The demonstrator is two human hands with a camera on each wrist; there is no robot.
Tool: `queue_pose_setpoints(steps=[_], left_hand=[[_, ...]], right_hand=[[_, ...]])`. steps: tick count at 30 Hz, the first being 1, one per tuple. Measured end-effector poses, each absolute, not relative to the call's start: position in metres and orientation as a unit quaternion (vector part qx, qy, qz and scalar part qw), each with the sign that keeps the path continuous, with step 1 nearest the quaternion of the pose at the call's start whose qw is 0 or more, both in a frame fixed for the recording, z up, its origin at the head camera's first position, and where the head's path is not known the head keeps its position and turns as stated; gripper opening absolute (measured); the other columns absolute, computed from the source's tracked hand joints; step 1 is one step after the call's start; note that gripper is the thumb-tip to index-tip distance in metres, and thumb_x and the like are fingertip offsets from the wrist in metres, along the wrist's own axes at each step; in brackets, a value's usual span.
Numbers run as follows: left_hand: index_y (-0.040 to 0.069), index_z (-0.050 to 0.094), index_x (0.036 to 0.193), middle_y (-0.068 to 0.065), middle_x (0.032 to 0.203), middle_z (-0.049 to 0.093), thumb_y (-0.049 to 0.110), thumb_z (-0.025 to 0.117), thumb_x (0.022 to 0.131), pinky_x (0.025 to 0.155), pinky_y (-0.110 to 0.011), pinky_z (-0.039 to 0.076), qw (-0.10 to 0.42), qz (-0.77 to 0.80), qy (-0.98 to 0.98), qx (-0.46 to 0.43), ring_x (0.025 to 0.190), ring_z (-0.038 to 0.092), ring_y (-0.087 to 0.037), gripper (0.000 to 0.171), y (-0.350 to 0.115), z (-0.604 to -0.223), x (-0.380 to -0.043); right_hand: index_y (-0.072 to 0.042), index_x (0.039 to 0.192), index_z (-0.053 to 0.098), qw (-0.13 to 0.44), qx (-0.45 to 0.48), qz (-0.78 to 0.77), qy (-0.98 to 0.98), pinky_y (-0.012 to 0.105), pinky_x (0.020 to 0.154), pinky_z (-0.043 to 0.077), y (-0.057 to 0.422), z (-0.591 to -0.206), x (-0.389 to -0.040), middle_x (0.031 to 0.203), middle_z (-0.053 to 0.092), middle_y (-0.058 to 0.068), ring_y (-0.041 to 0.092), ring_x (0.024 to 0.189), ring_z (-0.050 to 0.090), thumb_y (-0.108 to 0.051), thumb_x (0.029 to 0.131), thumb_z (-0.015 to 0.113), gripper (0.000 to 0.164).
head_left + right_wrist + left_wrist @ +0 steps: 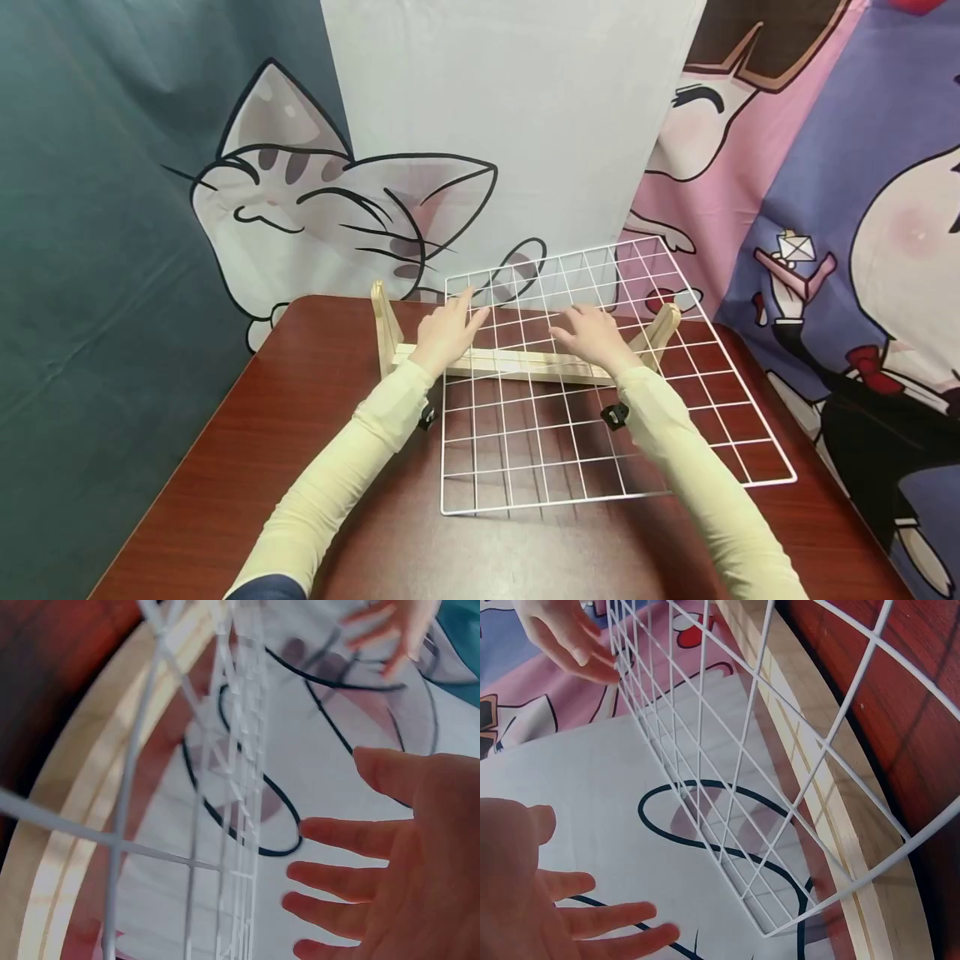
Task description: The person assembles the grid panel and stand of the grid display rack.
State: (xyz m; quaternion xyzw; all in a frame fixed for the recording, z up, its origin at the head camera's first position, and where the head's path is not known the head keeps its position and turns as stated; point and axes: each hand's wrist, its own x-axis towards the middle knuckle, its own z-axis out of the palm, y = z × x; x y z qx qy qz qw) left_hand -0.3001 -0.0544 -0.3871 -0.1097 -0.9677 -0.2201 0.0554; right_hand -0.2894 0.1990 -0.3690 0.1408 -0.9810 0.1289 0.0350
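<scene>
A white wire grid panel [555, 502] sits at a slant over a pale wooden stand [506, 361], whose two uprights rise at the left and right. Above the panel's left part is my left hand [448, 329], fingers extended and holding nothing. My right hand [596, 337] hovers over the right part, also empty. In the left wrist view, spread left fingers [615, 922] stand apart from the wires. The right wrist view likewise shows right fingers [337, 877] spread beside the grid with a gap between.
The stand is on a reddish-brown table [247, 425]. Behind it hangs a cartoon-printed cloth [517, 125] with a cat and figures. A dark green cloth [90, 292] runs along the left side. The panel's right corner reaches near the table's right edge.
</scene>
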Motion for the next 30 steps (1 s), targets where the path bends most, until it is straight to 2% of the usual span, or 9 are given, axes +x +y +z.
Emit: queue_pose_setpoints(steps=[2,3,8,13,16,20,27,30], left_hand=[[0.021,0.03,0.152,-0.014,0.137,0.057,0.057,0.031,0.101,0.081,-0.047,0.054,0.063,-0.234,-0.964,-0.107,0.104,0.066,-0.035,0.062,-0.054,-0.386,-0.3],[0.02,0.032,0.15,-0.014,0.135,0.059,0.056,0.032,0.101,0.077,-0.047,0.055,0.067,-0.237,-0.963,-0.106,0.1,0.067,-0.034,0.061,-0.054,-0.386,-0.299],[0.02,0.043,0.144,-0.009,0.128,0.065,0.052,0.037,0.101,0.074,-0.048,0.055,0.095,-0.251,-0.959,-0.097,0.097,0.069,-0.035,0.054,-0.057,-0.385,-0.299],[0.019,0.054,0.133,-0.008,0.105,0.073,0.046,0.042,0.1,0.064,-0.046,0.053,0.118,-0.257,-0.955,-0.087,0.084,0.069,-0.034,0.044,-0.063,-0.387,-0.296],[0.019,0.062,0.122,-0.005,0.099,0.074,0.043,0.044,0.1,0.062,-0.045,0.052,0.132,-0.269,-0.951,-0.081,0.081,0.07,-0.032,0.037,-0.065,-0.388,-0.291],[0.019,0.069,0.11,-0.004,0.1,0.075,0.038,0.048,0.099,0.061,-0.045,0.052,0.153,-0.287,-0.944,-0.063,0.079,0.07,-0.031,0.031,-0.07,-0.391,-0.285],[0.015,0.069,0.107,-0.007,0.094,0.075,0.032,0.05,0.098,0.056,-0.039,0.047,0.166,-0.3,-0.938,-0.056,0.069,0.066,-0.029,0.027,-0.076,-0.398,-0.279],[0.013,0.07,0.106,-0.008,0.095,0.075,0.029,0.05,0.097,0.057,-0.039,0.047,0.17,-0.309,-0.934,-0.056,0.069,0.065,-0.029,0.027,-0.079,-0.403,-0.277]], right_hand=[[0.001,0.122,0.059,0.053,0.147,0.144,-0.977,0.058,0.099,0.043,0.203,-0.366,-0.286,0.125,0.061,0.025,0.042,0.117,0.057,-0.033,0.097,0.052,0.043],[0.002,0.118,0.061,0.059,0.147,0.153,-0.975,0.057,0.094,0.046,0.206,-0.363,-0.284,0.12,0.063,0.025,0.041,0.111,0.06,-0.032,0.097,0.052,0.041],[0.001,0.116,0.063,0.065,0.126,0.182,-0.973,0.055,0.092,0.048,0.216,-0.352,-0.274,0.116,0.066,0.024,0.041,0.106,0.063,-0.029,0.098,0.051,0.036],[-0.001,0.116,0.064,0.074,0.107,0.189,-0.973,0.054,0.089,0.049,0.229,-0.345,-0.265,0.113,0.068,0.022,0.039,0.102,0.065,-0.029,0.099,0.05,0.036],[0.0,0.116,0.064,0.087,0.102,0.197,-0.971,0.055,0.091,0.048,0.239,-0.344,-0.259,0.113,0.068,0.022,0.04,0.104,0.064,-0.029,0.099,0.05,0.037],[0.001,0.116,0.064,0.103,0.087,0.206,-0.969,0.056,0.091,0.047,0.253,-0.343,-0.248,0.114,0.068,0.023,0.041,0.104,0.064,-0.03,0.1,0.049,0.038],[0.0,0.114,0.065,0.13,0.048,0.22,-0.966,0.058,0.08,0.047,0.272,-0.339,-0.228,0.107,0.069,0.026,0.044,0.096,0.065,-0.032,0.1,0.049,0.039],[0.002,0.113,0.065,0.141,0.045,0.221,-0.964,0.058,0.081,0.046,0.279,-0.338,-0.221,0.109,0.067,0.027,0.045,0.096,0.064,-0.031,0.1,0.049,0.039]])
